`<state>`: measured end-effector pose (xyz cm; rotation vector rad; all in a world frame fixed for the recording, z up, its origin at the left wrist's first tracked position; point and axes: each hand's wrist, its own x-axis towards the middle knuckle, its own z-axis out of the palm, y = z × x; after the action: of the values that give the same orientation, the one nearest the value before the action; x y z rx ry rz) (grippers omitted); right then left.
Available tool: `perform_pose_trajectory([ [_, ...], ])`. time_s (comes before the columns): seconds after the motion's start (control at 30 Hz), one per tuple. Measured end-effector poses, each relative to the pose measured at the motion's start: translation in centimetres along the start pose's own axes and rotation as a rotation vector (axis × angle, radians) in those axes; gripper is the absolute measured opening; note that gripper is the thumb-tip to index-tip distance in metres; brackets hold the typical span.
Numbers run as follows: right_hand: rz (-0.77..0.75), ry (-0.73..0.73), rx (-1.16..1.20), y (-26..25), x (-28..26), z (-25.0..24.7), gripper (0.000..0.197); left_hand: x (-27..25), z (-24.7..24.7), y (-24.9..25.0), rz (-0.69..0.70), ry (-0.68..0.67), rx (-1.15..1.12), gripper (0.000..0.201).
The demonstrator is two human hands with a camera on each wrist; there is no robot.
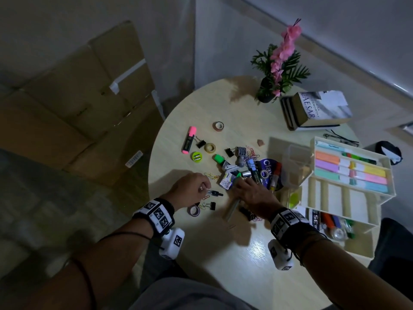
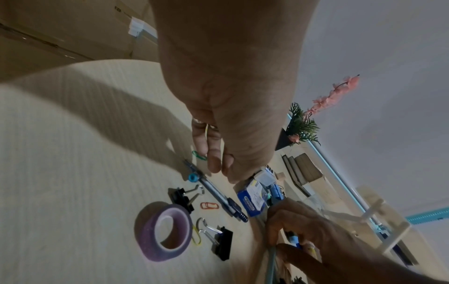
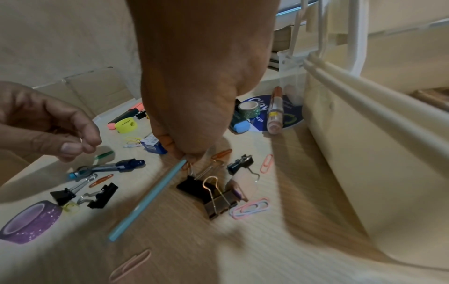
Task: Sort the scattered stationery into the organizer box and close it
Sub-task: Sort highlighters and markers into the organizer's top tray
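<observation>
My right hand (image 1: 242, 185) (image 3: 185, 156) pinches the upper end of a light-blue pen (image 3: 148, 198) (image 1: 232, 209), whose other end slants down to the table. My left hand (image 1: 204, 187) (image 2: 222, 171), just to the left, has curled fingers pinching a yellow paper clip (image 2: 206, 130). Between and below the hands lie a dark-blue pen (image 1: 214, 193), black binder clips (image 3: 194, 187), a purple tape roll (image 1: 193, 210) and loose paper clips (image 3: 250, 208). The cream organizer box (image 1: 348, 198) stands open at the right, with coloured sticky notes inside.
More stationery is scattered mid-table: a pink highlighter (image 1: 189, 139), a green sharpener (image 1: 197, 157), two tape rolls (image 1: 218, 125), a staples box (image 1: 226, 181). A potted plant (image 1: 267, 92) and books (image 1: 317, 110) stand at the back. Cardboard boxes (image 1: 78, 108) sit beyond the table's left edge.
</observation>
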<state>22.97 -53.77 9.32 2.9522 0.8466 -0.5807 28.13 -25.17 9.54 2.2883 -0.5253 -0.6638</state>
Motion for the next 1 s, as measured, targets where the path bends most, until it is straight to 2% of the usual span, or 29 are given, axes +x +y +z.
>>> perform_pose_trajectory([
  [0.13, -0.057, 0.091, 0.011, -0.3, -0.6, -0.4, 0.047, 0.0, -0.2, -0.3, -0.012, 0.011, -0.001, 0.015],
  [0.23, -0.074, 0.125, 0.040, -0.7, -0.6, -1.0, 0.033, 0.1, -0.4, -0.7, -0.037, 0.054, -0.001, 0.014],
  [0.33, -0.030, 0.139, 0.144, -1.8, -0.8, -2.2, 0.036, 0.8, -1.3, -0.8, -0.081, 0.172, 0.017, 0.016],
  [0.43, -0.002, 0.145, 0.240, -2.7, -1.5, -3.4, 0.027, 2.3, -2.7, -0.9, -0.126, 0.353, 0.066, 0.016],
  [0.57, 0.042, 0.129, 0.362, -2.8, -2.8, -4.6, 0.031, 5.1, -5.1, -1.4, -0.266, 0.505, 0.110, 0.012],
  [0.67, 0.052, 0.182, 0.364, -2.5, -4.2, -5.6, 0.017, 7.0, -6.5, -1.7, -0.321, 0.520, 0.105, 0.012],
  [1.0, 0.191, 0.330, 0.407, 1.0, -9.3, -8.3, 0.018, 9.8, -7.0, -1.6, -0.381, 0.480, 0.122, 0.017],
])
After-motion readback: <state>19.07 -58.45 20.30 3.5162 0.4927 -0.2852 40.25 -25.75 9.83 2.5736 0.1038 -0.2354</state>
